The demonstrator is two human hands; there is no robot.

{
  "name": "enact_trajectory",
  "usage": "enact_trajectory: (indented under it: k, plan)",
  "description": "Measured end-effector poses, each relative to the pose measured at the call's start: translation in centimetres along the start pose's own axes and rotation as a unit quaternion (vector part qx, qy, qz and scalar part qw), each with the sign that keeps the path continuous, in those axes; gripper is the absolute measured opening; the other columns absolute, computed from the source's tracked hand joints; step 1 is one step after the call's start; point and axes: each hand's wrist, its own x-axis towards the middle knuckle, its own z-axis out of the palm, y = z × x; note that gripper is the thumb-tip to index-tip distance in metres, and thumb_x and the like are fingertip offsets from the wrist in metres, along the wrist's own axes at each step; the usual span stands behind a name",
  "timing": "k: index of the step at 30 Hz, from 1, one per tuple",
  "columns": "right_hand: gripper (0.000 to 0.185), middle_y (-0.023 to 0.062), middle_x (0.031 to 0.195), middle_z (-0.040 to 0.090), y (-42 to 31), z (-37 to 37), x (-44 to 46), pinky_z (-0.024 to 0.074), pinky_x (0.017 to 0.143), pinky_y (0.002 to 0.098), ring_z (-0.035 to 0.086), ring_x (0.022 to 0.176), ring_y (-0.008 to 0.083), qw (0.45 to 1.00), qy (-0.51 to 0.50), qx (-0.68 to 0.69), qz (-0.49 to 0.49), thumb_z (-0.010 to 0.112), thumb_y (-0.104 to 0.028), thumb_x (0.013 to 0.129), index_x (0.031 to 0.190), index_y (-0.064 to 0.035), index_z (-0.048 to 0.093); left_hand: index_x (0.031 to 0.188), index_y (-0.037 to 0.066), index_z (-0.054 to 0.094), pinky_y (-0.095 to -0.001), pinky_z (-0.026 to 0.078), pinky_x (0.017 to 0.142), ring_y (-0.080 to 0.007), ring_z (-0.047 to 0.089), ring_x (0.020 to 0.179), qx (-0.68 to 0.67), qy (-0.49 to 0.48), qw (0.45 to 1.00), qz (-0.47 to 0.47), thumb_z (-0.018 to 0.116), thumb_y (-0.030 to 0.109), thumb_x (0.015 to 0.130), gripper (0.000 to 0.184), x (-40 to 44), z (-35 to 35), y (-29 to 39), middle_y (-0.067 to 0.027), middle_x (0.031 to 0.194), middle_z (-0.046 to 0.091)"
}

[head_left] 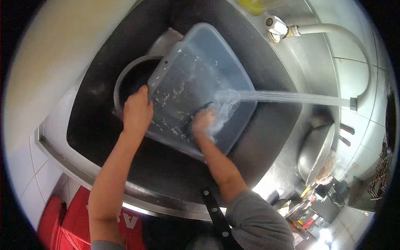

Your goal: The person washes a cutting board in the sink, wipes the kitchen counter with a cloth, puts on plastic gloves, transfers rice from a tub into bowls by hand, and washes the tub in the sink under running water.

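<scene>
A grey plastic tub (237, 66) is tilted inside the deep metal sink, with white bits scattered over its bottom. My left hand (138, 109) is closed on the tub's left rim. Inside the tub, my right hand (204, 121) is blurred and looks curled against the bottom; a dark patch shows by its fingers, too smeared to name. A stream of water (287, 97) comes from the tap spout (353, 103) and splashes beside my right hand. Partly under the tub's left side lies a round dark pot (125, 75) with a pale rim.
The dark metal sink (96, 125) surrounds the tub. A white tap knob (276, 26) is fixed at the upper right. On the right-hand ledge a pan (314, 154) leans near black-handled utensils (346, 134). A red crate-like thing (75, 216) stands below the sink's front edge.
</scene>
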Motion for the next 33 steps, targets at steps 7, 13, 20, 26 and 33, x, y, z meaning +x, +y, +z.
enact_trajectory:
  k: [7, 13, 20, 26, 33]
  plan:
    - [0.031, 0.0150, 0.125, 0.057, -15.0, -2.3, 8.8, 0.0384, 0.101, 0.0420, 0.050, 0.118, 0.0360, 0.903, -0.210, -0.016, -0.374, 0.048, -0.018, 0.092, 0.120, -0.0114, 0.061, 0.097, -0.002, 0.053, -0.0495, 0.049, 0.076, -0.0438, 0.061, 0.091, 0.024, -0.037, 0.999, -0.007, 0.062, 0.003, 0.081, 0.020, 0.5, -0.5, -0.7, -0.0257, 0.091, 0.062]
    - [0.049, 0.0161, 0.132, 0.048, -3.8, -2.6, 13.5, 0.0362, 0.101, 0.0459, 0.044, 0.121, 0.0369, 0.914, -0.116, -0.045, -0.387, 0.057, -0.006, 0.080, 0.129, -0.0122, 0.051, 0.102, -0.001, 0.052, -0.0466, 0.050, 0.076, -0.0405, 0.062, 0.092, 0.053, -0.058, 0.996, -0.028, 0.067, 0.009, 0.080, 0.028, 1.1, -0.3, -0.6, -0.0225, 0.095, 0.063]
    - [0.056, 0.0203, 0.137, 0.045, -7.8, -9.2, 2.2, 0.0358, 0.104, 0.0461, 0.043, 0.125, 0.0366, 0.963, -0.180, 0.153, -0.128, 0.061, -0.001, 0.077, 0.131, -0.0034, 0.047, 0.134, 0.010, 0.042, -0.0478, 0.042, 0.094, -0.0380, 0.047, 0.117, 0.034, -0.024, 0.982, 0.185, 0.082, 0.030, 0.067, 0.081, -3.4, -2.3, 4.8, -0.0171, 0.131, 0.043]
    - [0.043, 0.0129, 0.134, 0.045, -12.7, -14.6, -0.6, 0.0385, 0.101, 0.0334, 0.048, 0.120, 0.0232, 0.695, -0.379, 0.545, 0.277, 0.054, -0.005, 0.089, 0.131, -0.0041, 0.046, 0.115, 0.011, 0.052, -0.0456, 0.049, 0.083, -0.0391, 0.057, 0.101, -0.145, -0.150, 0.972, 0.110, 0.069, 0.018, 0.078, 0.041, -10.5, -2.1, 6.6, -0.0167, 0.112, 0.054]
    - [0.037, 0.0136, 0.137, 0.048, -19.1, -28.7, -7.1, 0.0344, 0.105, 0.0320, 0.046, 0.126, 0.0236, 0.775, -0.465, 0.262, -0.340, 0.045, -0.008, 0.097, 0.133, -0.0002, 0.047, 0.088, 0.002, 0.055, -0.0461, 0.049, 0.072, -0.0391, 0.060, 0.087, -0.202, 0.127, 0.968, 0.081, 0.055, 0.000, 0.078, 0.010, -11.6, -7.2, 1.6, -0.0187, 0.087, 0.058]
